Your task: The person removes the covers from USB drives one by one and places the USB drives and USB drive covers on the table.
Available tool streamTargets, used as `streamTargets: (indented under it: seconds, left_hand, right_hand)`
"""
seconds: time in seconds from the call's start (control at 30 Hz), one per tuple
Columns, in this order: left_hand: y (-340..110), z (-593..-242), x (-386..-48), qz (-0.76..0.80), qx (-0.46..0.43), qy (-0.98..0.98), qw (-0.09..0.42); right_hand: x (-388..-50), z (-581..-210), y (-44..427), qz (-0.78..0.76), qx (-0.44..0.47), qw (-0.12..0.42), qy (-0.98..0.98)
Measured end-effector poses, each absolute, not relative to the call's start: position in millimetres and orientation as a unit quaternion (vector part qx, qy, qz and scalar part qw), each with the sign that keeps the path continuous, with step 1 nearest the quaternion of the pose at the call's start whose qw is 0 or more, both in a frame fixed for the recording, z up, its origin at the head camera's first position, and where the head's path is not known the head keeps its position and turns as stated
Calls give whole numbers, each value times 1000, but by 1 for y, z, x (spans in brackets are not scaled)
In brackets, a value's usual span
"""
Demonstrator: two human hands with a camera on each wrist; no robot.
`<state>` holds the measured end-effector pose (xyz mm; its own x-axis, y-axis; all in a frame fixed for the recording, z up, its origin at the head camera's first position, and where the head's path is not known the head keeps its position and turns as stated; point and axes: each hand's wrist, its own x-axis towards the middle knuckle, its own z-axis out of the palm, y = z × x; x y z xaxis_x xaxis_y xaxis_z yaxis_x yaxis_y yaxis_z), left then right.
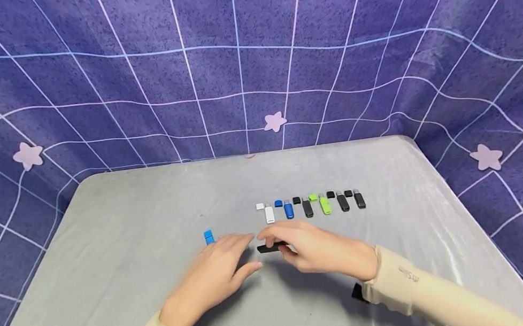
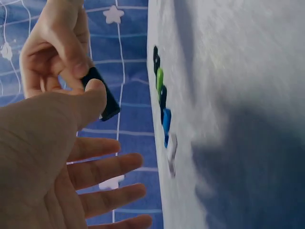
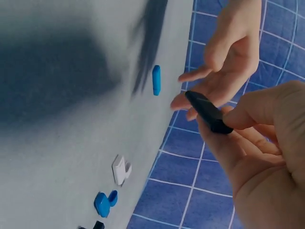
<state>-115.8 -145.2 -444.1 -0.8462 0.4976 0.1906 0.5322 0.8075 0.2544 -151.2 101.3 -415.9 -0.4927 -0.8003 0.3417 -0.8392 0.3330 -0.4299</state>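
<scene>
In the head view my right hand (image 1: 307, 245) pinches a black USB stick (image 1: 269, 248) between thumb and fingers, above the table. It looks capped, since no metal plug shows on it. My left hand (image 1: 218, 270) is just to the left, fingers extended and holding nothing. In the left wrist view its thumb overlaps the stick, and I cannot tell whether they touch. Beyond the left hand lies a light-blue USB stick (image 1: 209, 237), partly hidden by the fingers in the head view; the right wrist view shows the light-blue stick (image 3: 157, 80) on the table.
Uncapped USB sticks lie in a row farther back: white (image 1: 269, 214), blue (image 1: 288, 210), green (image 1: 325, 204) and several black ones (image 1: 342, 201). Each has its cap beside it, such as the white cap (image 1: 260, 206). A purple curtain (image 1: 212, 72) hangs behind the grey table (image 1: 130, 242).
</scene>
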Motion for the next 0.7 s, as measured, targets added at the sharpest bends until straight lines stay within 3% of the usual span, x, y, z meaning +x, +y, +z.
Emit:
streamTargets:
  seconds: [0.3, 0.7]
  left_hand:
    - [-125, -448, -119, -164, -341, -918, 120]
    - [-125, -445, -118, -144, -361, -902, 187]
  right_hand:
    - [-141, -416, 110, 314, 532, 76, -783]
    - [-141, -418, 112, 259, 502, 34, -825]
